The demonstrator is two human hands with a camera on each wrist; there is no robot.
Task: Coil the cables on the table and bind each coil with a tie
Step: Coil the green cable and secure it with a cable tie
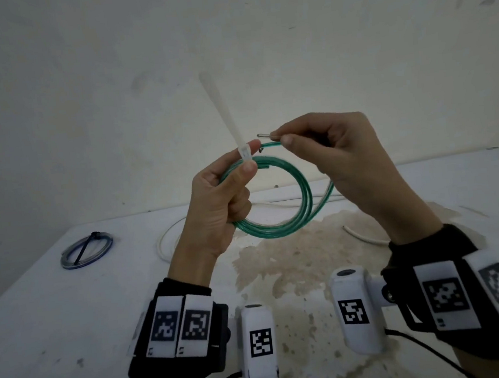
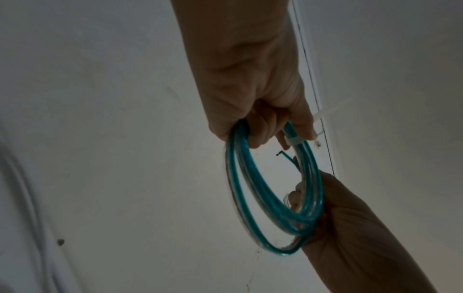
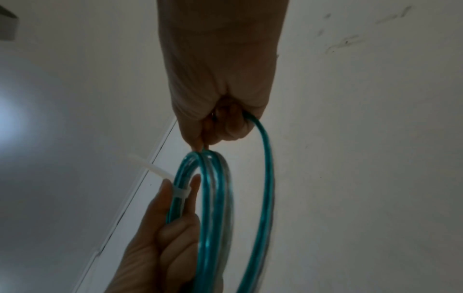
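Observation:
A green cable coil (image 1: 289, 212) hangs in the air above the table, held between both hands. My left hand (image 1: 228, 196) grips the coil's left side, thumb and forefinger pinching a white zip tie (image 1: 230, 124) looped round the strands; its tail sticks up. My right hand (image 1: 329, 148) pinches the cable's loose end (image 1: 270, 145) at the top of the coil. In the left wrist view the tie band (image 2: 293, 141) wraps the coil (image 2: 250, 198). The right wrist view shows the same band (image 3: 181, 193) on the coil (image 3: 215, 218).
A blue and clear cable coil (image 1: 86, 251) bound with a black tie lies at the table's back left. A loose white cable (image 1: 168, 244) runs across the table behind my hands. The white table (image 1: 58, 326) has a brown stain in the middle. A wall stands close behind.

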